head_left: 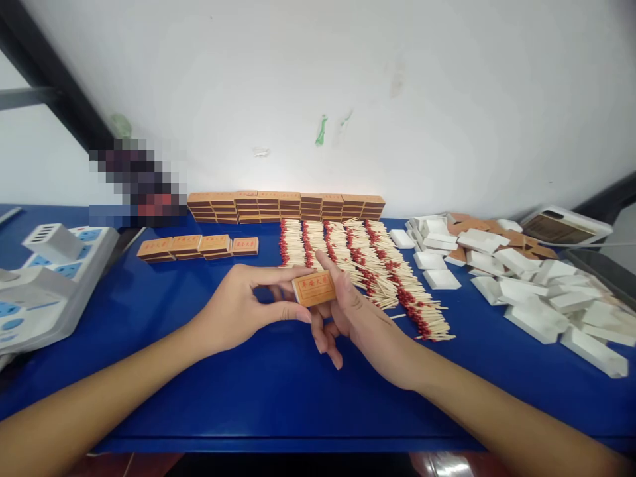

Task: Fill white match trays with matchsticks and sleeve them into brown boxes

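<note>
One tan matchbox (315, 289) shows red lettering and a white end.

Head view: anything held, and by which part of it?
A matchbox: left hand at its left end, right hand at its right end.

The blue worktop (298, 404) carries stacked matchboxes (289, 207), rows of red-tipped matches (360, 255), loose white trays (521, 289) and a power strip (102, 245).
</note>
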The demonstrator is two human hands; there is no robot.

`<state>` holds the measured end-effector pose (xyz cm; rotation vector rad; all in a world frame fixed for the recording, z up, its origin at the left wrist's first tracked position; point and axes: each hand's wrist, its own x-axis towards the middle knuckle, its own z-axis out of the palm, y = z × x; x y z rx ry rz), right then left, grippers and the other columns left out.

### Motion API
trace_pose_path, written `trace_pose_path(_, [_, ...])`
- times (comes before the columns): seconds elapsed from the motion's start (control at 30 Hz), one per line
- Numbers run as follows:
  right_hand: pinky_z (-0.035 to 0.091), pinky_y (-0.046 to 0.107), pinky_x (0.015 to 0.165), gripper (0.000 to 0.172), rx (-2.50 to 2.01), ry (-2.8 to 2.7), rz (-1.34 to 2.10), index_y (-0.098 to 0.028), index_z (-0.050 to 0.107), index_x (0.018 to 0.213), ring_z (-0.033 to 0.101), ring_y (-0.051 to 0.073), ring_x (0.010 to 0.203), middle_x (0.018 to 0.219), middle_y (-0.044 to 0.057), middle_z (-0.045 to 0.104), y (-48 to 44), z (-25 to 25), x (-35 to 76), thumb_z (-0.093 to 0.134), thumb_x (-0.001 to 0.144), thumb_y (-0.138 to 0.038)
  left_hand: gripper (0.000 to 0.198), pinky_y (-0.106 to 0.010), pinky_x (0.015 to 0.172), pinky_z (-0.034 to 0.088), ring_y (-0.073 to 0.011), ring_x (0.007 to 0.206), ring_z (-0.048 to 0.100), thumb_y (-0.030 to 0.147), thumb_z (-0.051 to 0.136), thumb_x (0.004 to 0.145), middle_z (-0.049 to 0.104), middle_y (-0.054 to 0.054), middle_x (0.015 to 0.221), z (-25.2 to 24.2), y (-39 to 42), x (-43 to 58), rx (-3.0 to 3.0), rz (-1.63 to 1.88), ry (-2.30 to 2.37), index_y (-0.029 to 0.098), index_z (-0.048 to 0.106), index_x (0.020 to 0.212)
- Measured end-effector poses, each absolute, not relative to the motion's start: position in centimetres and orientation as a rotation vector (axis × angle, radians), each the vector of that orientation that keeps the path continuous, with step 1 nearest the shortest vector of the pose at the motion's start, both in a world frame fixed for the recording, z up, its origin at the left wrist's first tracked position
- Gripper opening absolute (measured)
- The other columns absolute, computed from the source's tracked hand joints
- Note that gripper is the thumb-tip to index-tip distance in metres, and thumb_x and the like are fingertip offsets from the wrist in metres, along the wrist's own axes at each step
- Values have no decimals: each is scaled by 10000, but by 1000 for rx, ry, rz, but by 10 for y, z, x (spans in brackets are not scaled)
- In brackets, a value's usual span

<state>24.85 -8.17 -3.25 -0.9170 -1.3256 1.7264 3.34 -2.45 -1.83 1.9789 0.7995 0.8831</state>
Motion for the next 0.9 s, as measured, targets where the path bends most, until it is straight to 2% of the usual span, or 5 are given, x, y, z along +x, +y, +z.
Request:
trace_pose_path(0.2, [471,245,482,995,-955,-1375,1760,-281,-173,1706,556,170,609,704,-27,568,-79,-28,253,310,1014,-808,545,-235,734,567,-129,717,682,354,856,867,789,5,853,-19,-23,30,2184,916,746,227,726,1381])
trace_pose_path(0.43, [494,274,516,913,-1050,-1517,1678,-252,-109,1725,587,180,608,686,-12,625,-77,-28,257,262,1057,-752,409,-337,946,561,-211,1049,707,382,788,935,750,-84,1164,-18,-14,20,2677,981,745,212,725,1301])
trace_pose_path(0.53, [502,271,507,868,-1072,-1567,1612,-304,-51,1732,615,175,641,832,31,695,-76,-27,259,280,1060,-742,345,-379,989,541,-228,1028,709,406,736,967,775,-81,1124,-12,-4,11,2783,967,772,211,727,1251])
trace_pose_path(0.67, [530,268,505,792,-1088,-1564,1415,-349,62,1727,676,171,777,1325,133,673,-71,-25,262,351,1074,-692,338,-391,873,536,-253,945,672,471,725,937,769,-78,989,-3,26,-14,2846,919,1118,203,770,1138])
trace_pose_path(0.9, [565,290,542,687,-1097,-1613,1330,-261,334,1637,670,160,762,1264,121,666,-64,-24,269,355,1085,-669,475,-497,957,516,-334,1051,644,568,653,933,746,-152,1116,-10,66,-48,2921,626,1318,145,790,1098])
